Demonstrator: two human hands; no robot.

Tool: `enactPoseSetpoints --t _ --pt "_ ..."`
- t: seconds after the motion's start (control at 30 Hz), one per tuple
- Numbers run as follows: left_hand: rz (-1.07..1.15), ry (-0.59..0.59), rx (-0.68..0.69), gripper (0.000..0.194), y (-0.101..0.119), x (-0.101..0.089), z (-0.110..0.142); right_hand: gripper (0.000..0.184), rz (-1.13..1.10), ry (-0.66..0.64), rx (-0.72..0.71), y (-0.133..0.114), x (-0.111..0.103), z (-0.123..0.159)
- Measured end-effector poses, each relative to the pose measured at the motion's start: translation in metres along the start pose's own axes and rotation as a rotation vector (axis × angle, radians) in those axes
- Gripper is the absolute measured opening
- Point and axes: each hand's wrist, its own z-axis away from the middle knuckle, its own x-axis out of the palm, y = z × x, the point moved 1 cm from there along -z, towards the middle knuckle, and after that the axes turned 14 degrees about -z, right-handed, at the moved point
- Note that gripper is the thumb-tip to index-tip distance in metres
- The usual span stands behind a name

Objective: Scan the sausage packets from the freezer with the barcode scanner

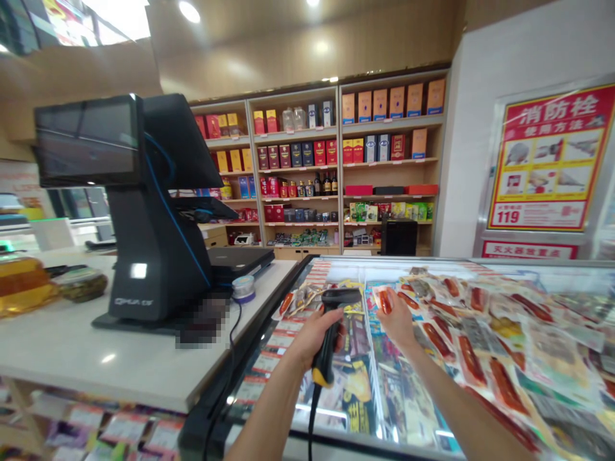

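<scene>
Stocked shelves (pixel 340 166) stand beyond the right hand (pixel 398 318), which pinches a sausage pack (pixel 384 299) just ahead of the scanner (pixel 328 346) wrapped in the left hand (pixel 312 336); holding the pack flat and steady, any code facing the scanner, should read best. Left of the left hand, a worktop (pixel 144 365) carries a terminal (pixel 154 256) apparently lettered "QHUA"; right of the right hand, a poster (pixel 548 160) reads "消防栓使用方法" and "119".

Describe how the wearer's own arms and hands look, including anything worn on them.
The left hand and right hand are ungloved. The left forearm and right forearm are bare as far as the view shows; no sleeve, watch or bracelet is visible.
</scene>
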Motion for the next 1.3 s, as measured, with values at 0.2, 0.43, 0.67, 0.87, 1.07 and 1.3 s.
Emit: enactPoseSetpoints --t 0.2,0.43,0.67,0.87,1.07,1.3 --pt "-0.003 -0.026 -0.023 0.031 0.004 0.005 0.006 0.05 0.018 -0.028 -0.006 0.0 0.001 0.0" --pt "-0.014 -0.027 0.003 0.03 0.007 0.009 0.003 0.051 0.006 -0.025 0.02 0.002 -0.002 0.0" --pt "-0.036 0.125 0.02 0.031 0.001 -0.02 0.001 0.044 0.115 -0.052 0.062 0.009 0.001 -0.004" --pt "-0.111 0.351 -0.052 0.034 -0.007 -0.071 0.017 0.024 0.212 -0.174 0.125 -0.001 0.038 -0.009" --pt "-0.115 0.381 -0.044 0.036 -0.026 -0.098 0.029 0.017 0.146 -0.291 0.075 -0.036 0.1 -0.007" --pt "-0.098 0.377 -0.035 0.036 -0.023 -0.084 0.038 0.022 -0.023 -0.354 -0.018 -0.053 0.131 0.002"
